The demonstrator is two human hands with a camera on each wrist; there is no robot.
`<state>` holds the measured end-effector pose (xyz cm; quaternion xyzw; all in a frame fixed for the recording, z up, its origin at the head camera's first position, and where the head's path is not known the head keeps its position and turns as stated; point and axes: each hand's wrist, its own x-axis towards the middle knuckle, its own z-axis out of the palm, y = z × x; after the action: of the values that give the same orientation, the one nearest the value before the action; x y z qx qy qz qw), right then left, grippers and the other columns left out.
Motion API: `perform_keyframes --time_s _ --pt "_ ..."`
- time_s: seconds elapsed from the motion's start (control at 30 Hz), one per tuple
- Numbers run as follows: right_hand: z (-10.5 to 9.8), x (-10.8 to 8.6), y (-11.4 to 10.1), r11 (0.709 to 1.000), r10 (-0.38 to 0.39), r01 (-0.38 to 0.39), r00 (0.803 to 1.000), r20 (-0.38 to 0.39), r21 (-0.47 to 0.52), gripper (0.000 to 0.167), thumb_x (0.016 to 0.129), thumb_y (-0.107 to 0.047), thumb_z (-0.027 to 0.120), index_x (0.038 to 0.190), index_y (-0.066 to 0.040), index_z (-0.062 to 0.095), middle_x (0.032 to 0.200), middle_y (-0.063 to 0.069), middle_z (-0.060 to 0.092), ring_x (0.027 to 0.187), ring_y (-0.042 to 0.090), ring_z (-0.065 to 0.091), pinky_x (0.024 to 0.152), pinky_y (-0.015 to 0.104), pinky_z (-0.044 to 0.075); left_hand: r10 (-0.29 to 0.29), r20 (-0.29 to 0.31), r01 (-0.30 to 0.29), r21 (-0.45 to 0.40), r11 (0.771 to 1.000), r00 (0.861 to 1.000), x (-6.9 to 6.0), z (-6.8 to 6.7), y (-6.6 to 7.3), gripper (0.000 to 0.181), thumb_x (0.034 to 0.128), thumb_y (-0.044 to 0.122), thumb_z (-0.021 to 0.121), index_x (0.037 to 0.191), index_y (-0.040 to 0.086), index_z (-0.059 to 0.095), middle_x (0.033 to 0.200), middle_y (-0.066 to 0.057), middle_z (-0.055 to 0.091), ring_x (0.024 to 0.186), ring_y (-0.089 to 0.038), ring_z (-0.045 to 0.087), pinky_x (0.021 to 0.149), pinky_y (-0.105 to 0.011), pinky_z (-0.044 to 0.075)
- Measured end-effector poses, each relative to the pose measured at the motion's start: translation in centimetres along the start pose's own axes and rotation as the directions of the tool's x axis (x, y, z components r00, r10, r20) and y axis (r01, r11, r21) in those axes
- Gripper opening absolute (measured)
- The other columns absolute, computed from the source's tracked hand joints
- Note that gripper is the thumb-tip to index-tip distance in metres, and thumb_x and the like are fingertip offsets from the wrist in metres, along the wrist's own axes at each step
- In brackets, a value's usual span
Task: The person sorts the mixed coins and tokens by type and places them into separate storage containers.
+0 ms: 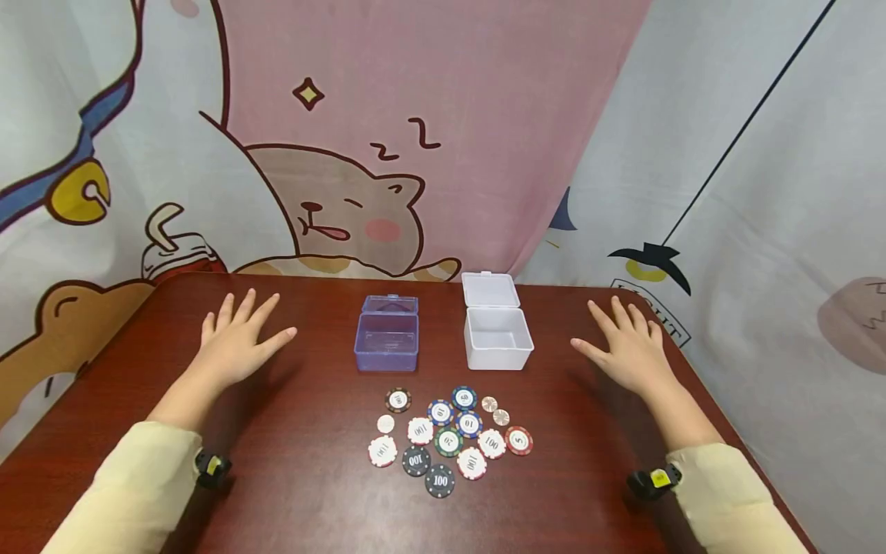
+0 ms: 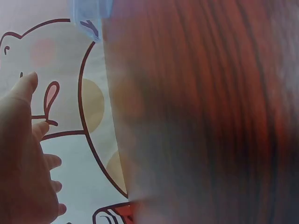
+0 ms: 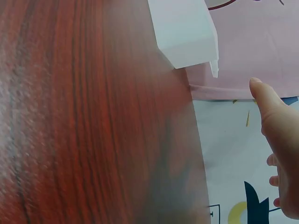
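My left hand (image 1: 235, 346) is held over the left side of the table with its fingers spread, touching nothing. On the other side my right hand (image 1: 631, 354) hovers the same way, fingers spread and holding nothing. Between them stand a clear bluish plastic box (image 1: 386, 360) and a white plastic box (image 1: 500, 358), both with lids raised at the back. In front of the boxes lies a loose group of poker chips, among them a black chip (image 1: 440, 481), a green chip (image 1: 448, 442) and a red-edged chip (image 1: 519, 441). The white box (image 3: 187, 37) is nearest my right hand.
The dark red wooden table (image 1: 298, 492) ends at the back against a cartoon-printed curtain (image 1: 484, 154). Two small metallic discs (image 1: 489, 404) and a small plain white disc (image 1: 385, 424) lie among the chips. Each wrist wears a dark strap device (image 1: 654, 482).
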<state>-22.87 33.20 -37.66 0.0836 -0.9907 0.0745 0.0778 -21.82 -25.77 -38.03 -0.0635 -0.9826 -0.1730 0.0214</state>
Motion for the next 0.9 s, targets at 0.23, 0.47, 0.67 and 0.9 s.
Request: perform_keyframes --time_s 0.23,0.47,0.67,0.9 --pt "0.1 -1.0 -0.7 1.000 -0.004 0.005 0.999 -0.039 0.020 0.084 0.089 -0.065 0.046 0.153 -0.016 0.022 0.153 0.029 0.013 0.135 0.052 0.009 0.099 0.072 0.003 0.017 -0.053 -0.020 -0.067 0.998 0.998 -0.6 0.8 0.9 0.080 0.0928 0.062 0.042 0.154 0.015 0.019 0.155 -0.026 0.005 0.138 -0.048 -0.012 0.100 -0.070 -0.008" --pt "0.3 -1.8 -1.6 0.998 -0.006 0.012 0.996 -0.087 0.065 0.083 0.090 -0.062 0.049 0.154 -0.018 0.021 0.153 0.026 0.015 0.135 0.050 0.012 0.098 0.071 0.005 0.033 -0.112 -0.049 -0.141 0.989 0.993 -0.7 1.5 1.7 0.078 0.0931 0.059 0.045 0.154 0.017 0.020 0.156 -0.024 0.008 0.140 -0.046 -0.008 0.101 -0.069 -0.005" --pt "0.5 -2.5 -2.5 0.993 -0.004 0.019 0.991 -0.133 0.115 0.080 0.090 -0.059 0.052 0.153 -0.019 0.025 0.152 0.025 0.019 0.135 0.048 0.015 0.096 0.071 0.009 0.037 -0.181 -0.078 -0.226 0.971 0.983 -0.5 2.4 2.1 0.076 0.0927 0.056 0.050 0.153 0.016 0.025 0.155 -0.022 0.016 0.140 -0.047 0.003 0.100 -0.071 0.002" --pt "1.2 -3.2 -3.7 0.981 -0.028 0.065 0.980 -0.199 0.181 0.075 0.090 -0.053 0.057 0.151 -0.019 0.030 0.149 0.025 0.027 0.131 0.050 0.022 0.093 0.072 0.014 0.065 -0.228 -0.141 -0.336 0.931 0.972 0.1 3.5 2.7 0.073 0.0928 0.047 0.056 0.151 0.013 0.030 0.154 -0.020 0.021 0.140 -0.045 0.009 0.100 -0.071 0.007"
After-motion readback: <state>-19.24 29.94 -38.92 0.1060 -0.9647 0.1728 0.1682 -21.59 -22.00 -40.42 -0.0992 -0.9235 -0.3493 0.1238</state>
